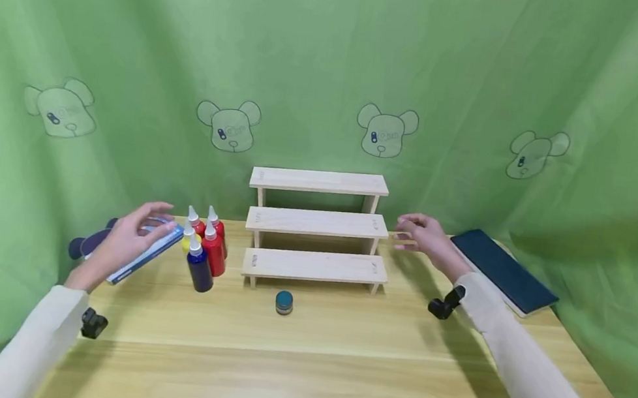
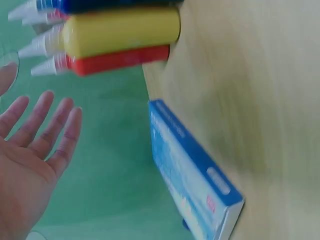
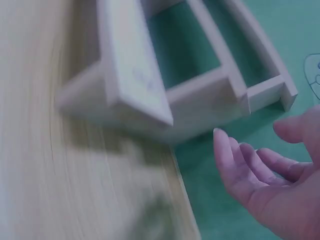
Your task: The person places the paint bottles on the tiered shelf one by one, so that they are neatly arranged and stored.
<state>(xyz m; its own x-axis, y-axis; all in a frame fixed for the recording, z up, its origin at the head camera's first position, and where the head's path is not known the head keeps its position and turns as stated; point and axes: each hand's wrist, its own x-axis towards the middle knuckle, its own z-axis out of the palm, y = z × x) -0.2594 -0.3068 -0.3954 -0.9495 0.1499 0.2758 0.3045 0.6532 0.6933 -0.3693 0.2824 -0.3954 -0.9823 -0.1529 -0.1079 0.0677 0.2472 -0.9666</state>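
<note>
Right wrist shows curved fingers (image 3: pixel 229 164) near stepped wooden rack (image 3: pixel 202 104)

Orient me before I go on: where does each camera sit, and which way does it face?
Head: on the head, facing forward and down at the wooden shelf and table; left hand, right hand and both sleeves show.
Left wrist: on that wrist, turned sideways, towards bottles and blue box; left palm and fingers show.
Right wrist: on that wrist, sideways, towards the shelf's end; right hand shows.
Shared: head and right wrist both show the shelf.
</note>
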